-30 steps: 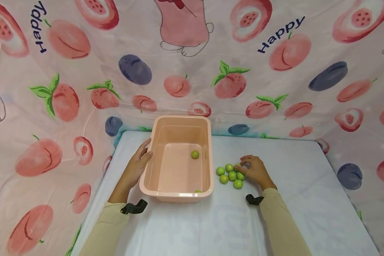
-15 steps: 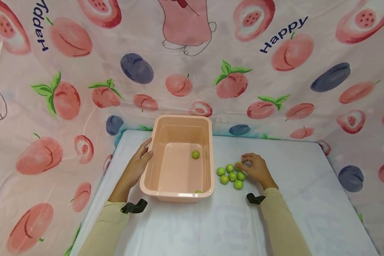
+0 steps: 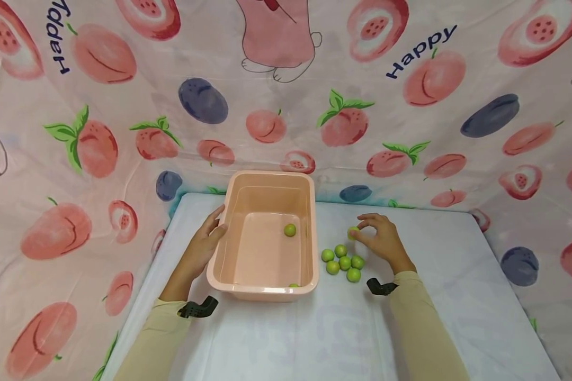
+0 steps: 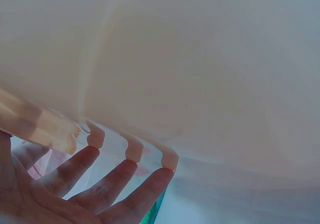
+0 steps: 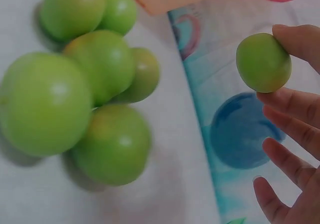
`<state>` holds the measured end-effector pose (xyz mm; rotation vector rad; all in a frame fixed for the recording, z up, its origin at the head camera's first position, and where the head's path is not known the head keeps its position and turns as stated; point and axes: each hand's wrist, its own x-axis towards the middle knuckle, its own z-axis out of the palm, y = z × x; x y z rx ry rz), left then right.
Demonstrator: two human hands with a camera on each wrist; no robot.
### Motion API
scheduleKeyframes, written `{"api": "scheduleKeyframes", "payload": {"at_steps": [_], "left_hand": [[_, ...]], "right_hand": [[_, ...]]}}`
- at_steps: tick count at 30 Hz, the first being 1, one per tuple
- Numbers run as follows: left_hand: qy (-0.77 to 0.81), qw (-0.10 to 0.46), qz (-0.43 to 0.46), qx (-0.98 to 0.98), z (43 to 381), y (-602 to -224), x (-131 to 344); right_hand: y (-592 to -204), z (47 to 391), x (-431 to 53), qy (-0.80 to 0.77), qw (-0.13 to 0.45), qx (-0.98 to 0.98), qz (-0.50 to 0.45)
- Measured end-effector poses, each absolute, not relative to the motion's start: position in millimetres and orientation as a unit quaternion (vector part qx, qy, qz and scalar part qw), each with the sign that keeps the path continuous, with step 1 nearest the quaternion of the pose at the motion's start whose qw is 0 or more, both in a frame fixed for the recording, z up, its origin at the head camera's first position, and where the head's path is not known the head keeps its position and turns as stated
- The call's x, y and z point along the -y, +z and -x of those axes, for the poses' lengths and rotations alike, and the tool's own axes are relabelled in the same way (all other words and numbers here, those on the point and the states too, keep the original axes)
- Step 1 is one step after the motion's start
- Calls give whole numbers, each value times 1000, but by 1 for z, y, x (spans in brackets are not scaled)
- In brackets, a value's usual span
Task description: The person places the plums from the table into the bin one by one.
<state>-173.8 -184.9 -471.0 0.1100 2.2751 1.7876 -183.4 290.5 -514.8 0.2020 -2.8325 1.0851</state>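
Observation:
My left hand (image 3: pixel 202 246) holds the left rim of a peach-coloured plastic basin (image 3: pixel 315 238), thumb at the rim. In the left wrist view its fingertips (image 4: pixel 169 161) press the basin's outer wall (image 4: pixel 150 64). My right hand (image 3: pixel 383 241) pinches a small round green fruit (image 5: pixel 263 62) between thumb and index finger, raised off the table; the other fingers are spread. Several more such green fruits (image 3: pixel 345 263) lie clustered on the table between that hand and the basin. Inside the basin are a green fruit (image 3: pixel 289 229) and another fruit (image 3: pixel 293 286), mostly hidden by the near wall.
A white-covered table (image 3: pixel 333 333) carries everything. Fruit-printed cloth (image 3: pixel 286 106) rises behind it and at both sides. A black wrist mount (image 3: pixel 198 307) sits at the left sleeve cuff, and another black mount (image 3: pixel 380 287) at the right one.
My right hand has lifted one green fruit out of the cluster and moved it up and away from the others. The left hand and the basin have stayed in place.

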Motion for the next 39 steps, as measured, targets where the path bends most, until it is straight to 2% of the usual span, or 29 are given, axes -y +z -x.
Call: {"api": "scheduleKeyframes", "payload": {"at_steps": [18,39], "left_hand": [[620,125,-38,-773,174,-470,184],[621,125,-39,-772,173,-471,185]], "right_hand": [[-471,194,-281,360,101,920,-119],[-417,206,-262,362,116,911,-159]]}}
